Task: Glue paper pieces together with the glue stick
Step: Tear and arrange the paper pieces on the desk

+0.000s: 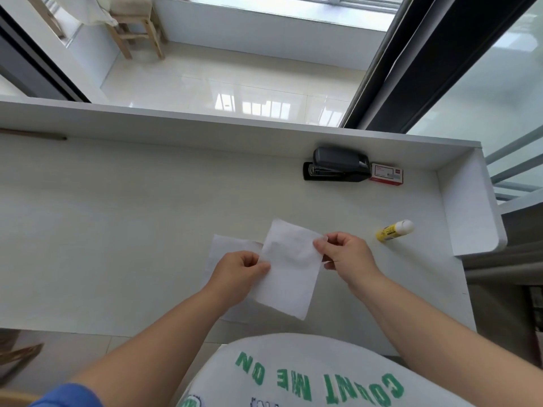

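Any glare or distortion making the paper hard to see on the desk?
Head view: white paper barely contrasts with the pale desk; window glare sits on the floor beyond, not the desk; wide-angle bends the desk edges; glue stick stays clear.

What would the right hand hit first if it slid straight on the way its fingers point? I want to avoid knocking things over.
The right hand points leftward across the held paper, so it would likely meet the left hand pinching the opposite edge. Depth is uncertain.
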